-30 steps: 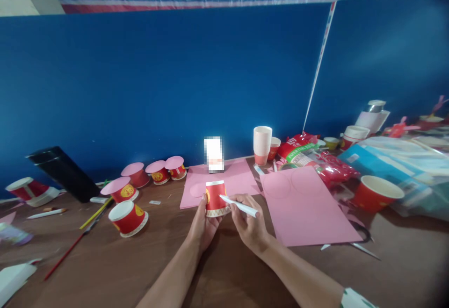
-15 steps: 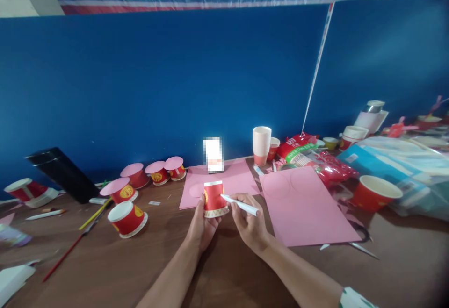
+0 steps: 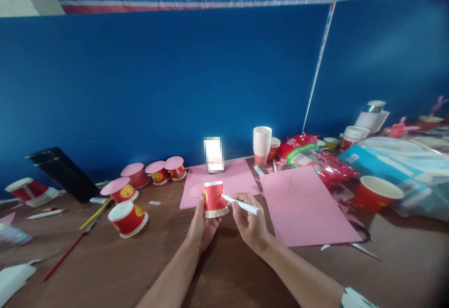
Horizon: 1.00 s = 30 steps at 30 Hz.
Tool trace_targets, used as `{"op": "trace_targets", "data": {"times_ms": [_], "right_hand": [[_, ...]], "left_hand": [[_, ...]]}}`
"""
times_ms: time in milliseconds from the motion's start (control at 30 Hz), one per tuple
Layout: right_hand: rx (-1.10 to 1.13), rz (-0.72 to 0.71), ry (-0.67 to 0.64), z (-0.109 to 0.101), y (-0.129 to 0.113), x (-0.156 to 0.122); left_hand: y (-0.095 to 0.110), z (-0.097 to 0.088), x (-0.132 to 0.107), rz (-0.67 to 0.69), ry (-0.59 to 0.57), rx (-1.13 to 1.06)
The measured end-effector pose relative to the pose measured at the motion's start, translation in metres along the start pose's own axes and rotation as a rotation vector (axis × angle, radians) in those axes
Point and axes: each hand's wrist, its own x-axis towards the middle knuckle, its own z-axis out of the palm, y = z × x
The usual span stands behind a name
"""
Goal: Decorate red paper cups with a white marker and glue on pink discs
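My left hand (image 3: 202, 228) is closed around a red paper cup (image 3: 213, 199), held upside down above the table, with a zigzag line along its white rim and a yellow emblem on its left side. My right hand (image 3: 250, 224) grips a white marker pen (image 3: 245, 205). The pen's tip meets the right side of the cup's red wall, or is very close to it. Behind the cup lies pink paper (image 3: 242, 177), and another pink sheet (image 3: 308, 210) with faint circle outlines is just right of my right hand.
At the left, several upturned red cups carry pink discs (image 3: 132, 169); a white-topped cup (image 3: 128, 219), paintbrush (image 3: 66, 254) and black case (image 3: 63, 172) are nearby. A blurred bright screen (image 3: 213, 154) stands ahead. Stacked cups (image 3: 262, 144), a red bag (image 3: 315, 158) and scissors (image 3: 365, 251) are right.
Both hands keep the same hold on the cup and the marker pen. The pen tip shows only a very slight shift against the cup; the surroundings look the same.
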Motion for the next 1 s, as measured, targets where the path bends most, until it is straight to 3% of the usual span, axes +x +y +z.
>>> {"op": "trace_targets", "data": {"times_ms": [600,1000], "right_hand": [[0.056,0.059,0.024,-0.0004,0.0002,-0.0012],[0.049,0.02,-0.003,0.0017,0.0021,-0.0034]], "left_hand": [[-0.0005,-0.0011,0.0001,-0.002,0.001,0.0],[0.0005,0.0009,0.0006,-0.017,-0.011,-0.004]]}}
